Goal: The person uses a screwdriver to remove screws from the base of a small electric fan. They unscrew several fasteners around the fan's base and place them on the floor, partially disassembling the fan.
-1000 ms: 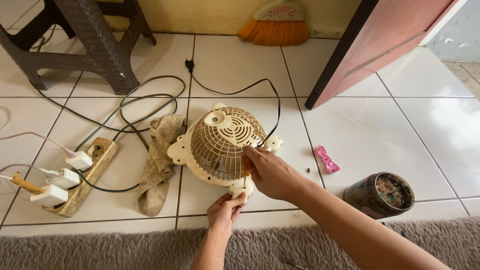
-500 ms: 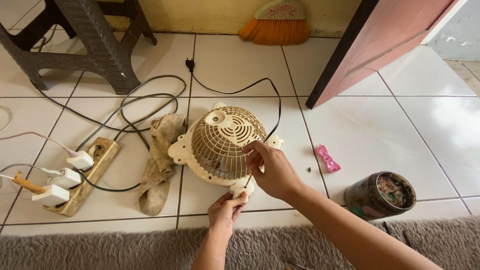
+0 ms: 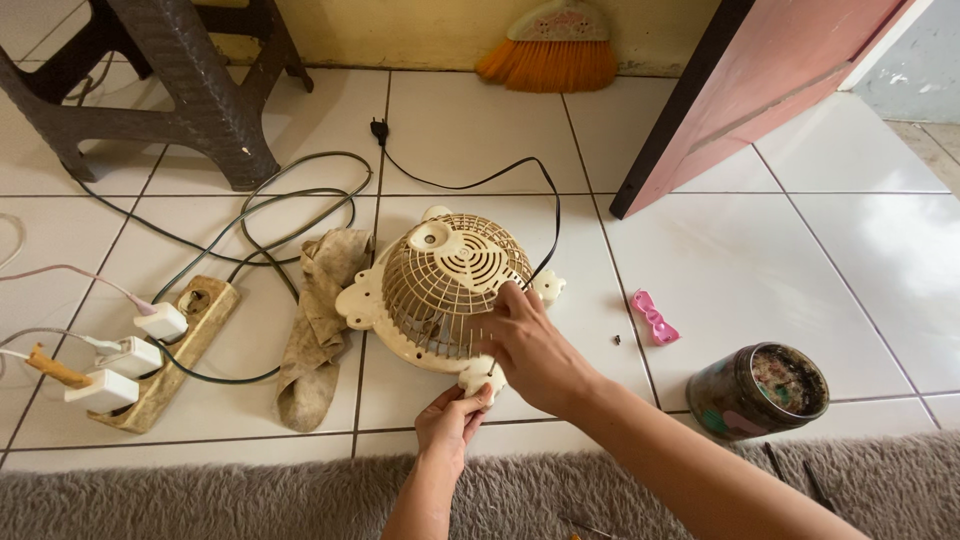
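Note:
A cream plastic fan guard (image 3: 440,280), dome-shaped with a ribbed grille, lies on the white tile floor. My right hand (image 3: 535,350) rests on its near right side, fingers pressed against the grille. My left hand (image 3: 450,415) pinches the rounded cream tab (image 3: 482,375) at the guard's near edge. A black power cord (image 3: 500,180) runs from behind the guard to a plug lying further back.
A dirty rag (image 3: 320,320) lies left of the guard, beside a wooden power strip (image 3: 175,355) with white adapters plugged in. A pink bow clip (image 3: 655,318) and a round tin (image 3: 758,392) sit to the right. A dark stool, an orange broom, a door and a grey rug surround the spot.
My right hand has shifted slightly along the grille's right side and the guard has tilted a little. My left hand stays at the near tab.

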